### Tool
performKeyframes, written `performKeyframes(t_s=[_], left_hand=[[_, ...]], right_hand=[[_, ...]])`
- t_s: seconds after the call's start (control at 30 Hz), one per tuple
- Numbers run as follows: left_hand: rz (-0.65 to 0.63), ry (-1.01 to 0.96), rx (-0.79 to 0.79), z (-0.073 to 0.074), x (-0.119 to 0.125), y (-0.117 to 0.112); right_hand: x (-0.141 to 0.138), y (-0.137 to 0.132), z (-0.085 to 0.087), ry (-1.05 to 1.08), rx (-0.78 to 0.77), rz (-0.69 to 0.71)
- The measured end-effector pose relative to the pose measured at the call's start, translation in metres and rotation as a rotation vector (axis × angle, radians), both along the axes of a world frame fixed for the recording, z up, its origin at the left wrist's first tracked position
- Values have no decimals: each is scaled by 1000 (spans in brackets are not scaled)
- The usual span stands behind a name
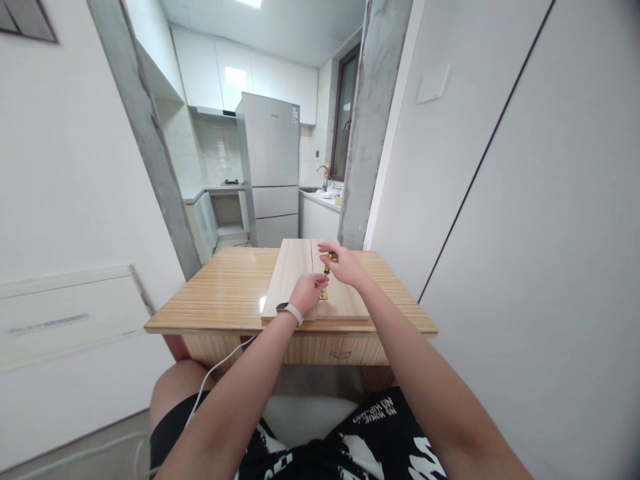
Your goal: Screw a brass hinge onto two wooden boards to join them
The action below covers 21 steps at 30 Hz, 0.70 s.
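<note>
My right hand point(344, 265) is closed around the yellow and black handle of a screwdriver point(328, 264), which stands nearly upright with its tip down. My left hand point(309, 291) wears a watch with a pale band, and its fingertips are pinched together at the screwdriver's lower end. Whether they grip the shaft or a small screw is too small to tell. Just below those fingertips, a brass-coloured hinge point(323, 294) lies near the seam between two pale wooden boards point(287, 280). The boards lie flat, side by side.
The boards rest on a striped wooden table point(225, 287) with a drawer point(340, 350) in front. A white cable point(215, 368) hangs at the left by my leg. White walls stand close on both sides. A fridge point(273, 147) is beyond the table.
</note>
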<state>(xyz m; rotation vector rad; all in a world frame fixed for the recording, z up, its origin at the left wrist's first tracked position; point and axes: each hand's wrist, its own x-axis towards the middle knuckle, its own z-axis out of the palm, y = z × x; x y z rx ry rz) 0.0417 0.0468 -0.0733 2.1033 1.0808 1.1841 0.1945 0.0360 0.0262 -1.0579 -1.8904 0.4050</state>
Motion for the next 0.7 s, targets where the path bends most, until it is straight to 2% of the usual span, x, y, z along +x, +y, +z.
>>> performKeyframes(t_s=[0.1,0.2,0.27,0.47,0.7], left_hand=[[-6,-9,11,-1,0,1],[-9,-39,-35,-2,0,2],[-15,-58,-61,-2,0,2],[-24,-79,-43,1,-1,-1],[45,-91,9,3,1,-1]], right_hand=[[3,-2,6,-42,-70,111],[4,-4,8,18,-128,221],[4,-3,7,37,-132,227],[1,2,-1,-11,-19,-38],[-3,-1,-5,-87,102,-160]])
